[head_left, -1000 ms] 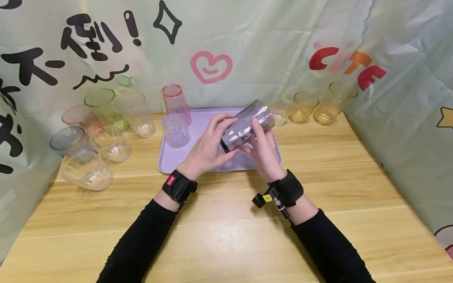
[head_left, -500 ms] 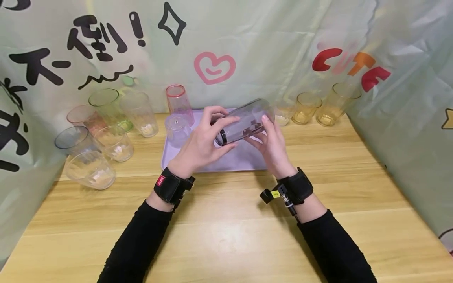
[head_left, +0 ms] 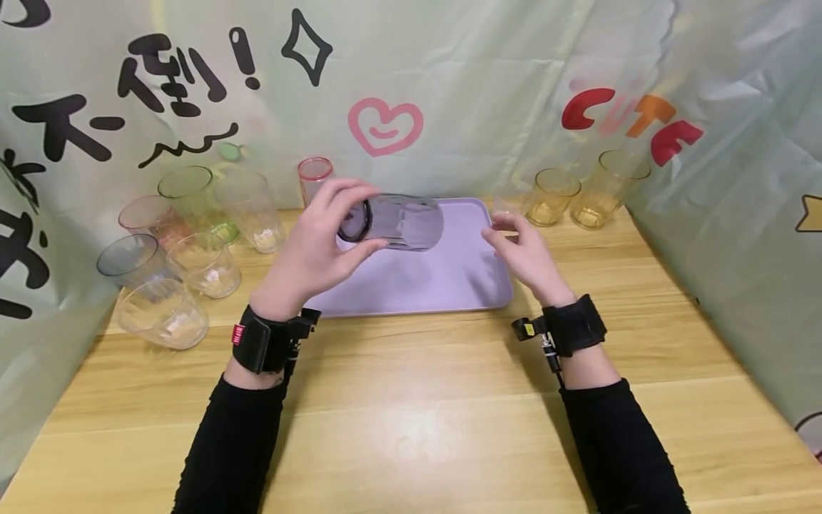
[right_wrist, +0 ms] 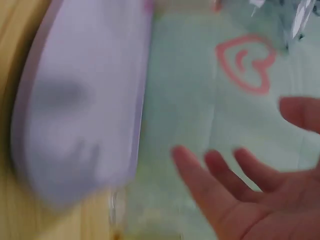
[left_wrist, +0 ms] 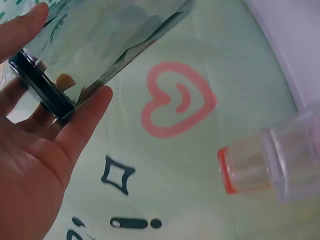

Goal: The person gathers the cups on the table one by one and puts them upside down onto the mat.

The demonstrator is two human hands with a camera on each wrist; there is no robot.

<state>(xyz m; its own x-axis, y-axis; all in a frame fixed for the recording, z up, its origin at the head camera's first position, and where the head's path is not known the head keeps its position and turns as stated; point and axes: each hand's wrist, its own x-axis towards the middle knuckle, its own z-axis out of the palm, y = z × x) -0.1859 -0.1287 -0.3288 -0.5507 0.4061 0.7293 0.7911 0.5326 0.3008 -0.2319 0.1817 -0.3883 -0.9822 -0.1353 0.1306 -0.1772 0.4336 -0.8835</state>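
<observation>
My left hand (head_left: pixel 311 246) grips a tall grey-tinted glass (head_left: pixel 407 223) by its thick dark base, fingers over the top and thumb below. The glass is held nearly level above the lilac tray (head_left: pixel 437 296), its mouth toward the right. Over the tray's right side, my right hand (head_left: pixel 526 257) holds nothing; its fingers are loosely bent and apart from the glass. A pink glass (head_left: pixel 315 171) stands upside down on the tray, partly behind the left hand. In the left wrist view a clear glass (left_wrist: pixel 292 157) appears beside it; the head view hides that one.
Several glasses stand on the left of the wooden table (head_left: pixel 411 414), among them a green one (head_left: pixel 193 203), a blue-grey one (head_left: pixel 131 260) and a clear one (head_left: pixel 167 314). Two amber glasses (head_left: pixel 554 196) stand at the back right. A printed cloth (head_left: pixel 475 107) hangs behind.
The right hand has let go of the grey glass and moved right. The left hand has carried the glass left and turned it from slanted to nearly level.
</observation>
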